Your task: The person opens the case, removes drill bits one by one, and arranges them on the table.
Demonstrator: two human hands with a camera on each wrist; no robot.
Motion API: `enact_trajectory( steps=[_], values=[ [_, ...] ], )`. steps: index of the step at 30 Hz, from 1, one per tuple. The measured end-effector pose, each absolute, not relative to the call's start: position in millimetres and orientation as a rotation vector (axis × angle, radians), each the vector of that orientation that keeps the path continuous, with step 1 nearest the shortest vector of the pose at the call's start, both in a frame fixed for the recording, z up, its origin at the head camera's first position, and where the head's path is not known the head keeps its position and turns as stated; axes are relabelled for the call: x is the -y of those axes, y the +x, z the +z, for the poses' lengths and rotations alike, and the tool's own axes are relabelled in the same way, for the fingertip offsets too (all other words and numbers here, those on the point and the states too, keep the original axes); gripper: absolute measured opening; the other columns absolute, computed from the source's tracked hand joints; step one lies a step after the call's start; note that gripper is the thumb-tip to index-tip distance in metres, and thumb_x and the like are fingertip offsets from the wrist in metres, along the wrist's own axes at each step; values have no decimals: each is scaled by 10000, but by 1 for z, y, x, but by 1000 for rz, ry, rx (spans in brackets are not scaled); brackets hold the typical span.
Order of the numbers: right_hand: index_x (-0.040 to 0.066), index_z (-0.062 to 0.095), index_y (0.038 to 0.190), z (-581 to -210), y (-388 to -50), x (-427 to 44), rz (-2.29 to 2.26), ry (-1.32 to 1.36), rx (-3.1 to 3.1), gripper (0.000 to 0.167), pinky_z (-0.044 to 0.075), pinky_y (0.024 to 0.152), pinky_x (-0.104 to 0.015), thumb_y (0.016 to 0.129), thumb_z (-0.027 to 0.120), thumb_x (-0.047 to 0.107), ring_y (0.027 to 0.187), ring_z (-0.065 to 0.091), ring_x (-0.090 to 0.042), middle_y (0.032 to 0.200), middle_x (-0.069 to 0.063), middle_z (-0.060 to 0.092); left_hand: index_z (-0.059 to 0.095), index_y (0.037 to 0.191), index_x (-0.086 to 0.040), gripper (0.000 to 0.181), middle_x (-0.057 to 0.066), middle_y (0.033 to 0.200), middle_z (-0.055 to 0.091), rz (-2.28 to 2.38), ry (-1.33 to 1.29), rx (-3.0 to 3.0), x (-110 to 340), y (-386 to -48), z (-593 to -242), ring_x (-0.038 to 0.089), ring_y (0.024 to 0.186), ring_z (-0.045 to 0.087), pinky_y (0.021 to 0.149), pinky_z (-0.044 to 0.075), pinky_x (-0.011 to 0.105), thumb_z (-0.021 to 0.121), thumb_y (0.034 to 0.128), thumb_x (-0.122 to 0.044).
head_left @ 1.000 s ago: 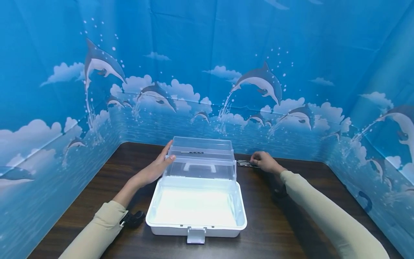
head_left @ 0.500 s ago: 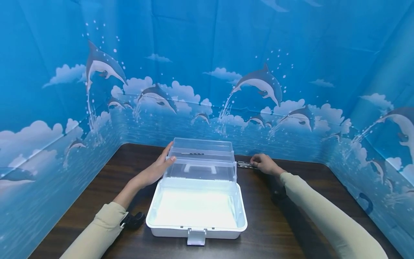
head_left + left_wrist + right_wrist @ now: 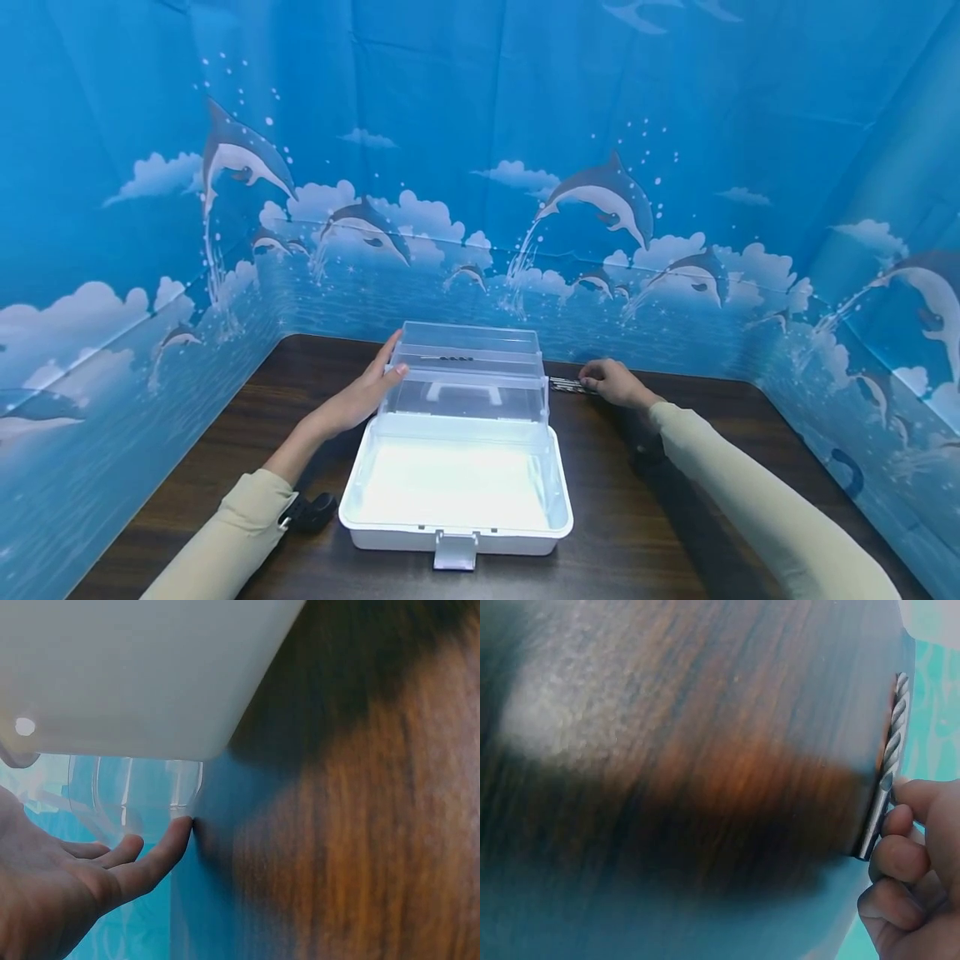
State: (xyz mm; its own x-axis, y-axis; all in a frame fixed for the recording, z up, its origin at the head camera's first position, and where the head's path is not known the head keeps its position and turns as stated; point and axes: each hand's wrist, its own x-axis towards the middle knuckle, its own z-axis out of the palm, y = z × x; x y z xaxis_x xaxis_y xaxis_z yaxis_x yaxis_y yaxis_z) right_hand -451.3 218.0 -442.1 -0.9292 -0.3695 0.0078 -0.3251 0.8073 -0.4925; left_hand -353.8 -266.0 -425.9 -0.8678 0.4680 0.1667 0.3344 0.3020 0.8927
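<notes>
A white plastic box (image 3: 456, 540) stands with its clear lid (image 3: 471, 340) raised. In the clear part lies a dark drill bit (image 3: 456, 358). My left hand (image 3: 362, 397) rests against the left side of this clear part, its fingers extended; the left wrist view shows the hand (image 3: 82, 877) beyond the white box wall. Right of the lid, several metal drill bits (image 3: 566, 385) lie on the table. My right hand (image 3: 613, 382) is at their right end, fingers curled. In the right wrist view, thumb and forefinger pinch beside the shank of a spiral drill bit (image 3: 889, 761).
The dark wood table (image 3: 622, 492) carries the box at its middle. A blue curtain (image 3: 450, 150) with dolphins closes off the back and both sides. The box's front latch (image 3: 455, 550) hangs down. A black strap device (image 3: 309, 510) sits at the left wrist.
The head view has tilted slightly, so the scene sits a little lower. Both hands stay at the same places, with only slight motion of the right fingers at the drill bits.
</notes>
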Motion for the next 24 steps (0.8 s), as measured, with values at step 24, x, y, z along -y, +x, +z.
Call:
enact_trajectory(
  steps=[24],
  values=[
    [107, 743, 1189, -347, -400, -106, -1143, -1079, -2884, 238, 337, 536, -374, 1051, 615, 252, 510, 381, -209, 595, -21, 484, -145, 1613, -379, 721, -12, 1666, -199, 1610, 740, -2427, 269, -357, -429, 357, 1516, -111, 1094, 72, 751, 356, 1104, -470]
  ],
)
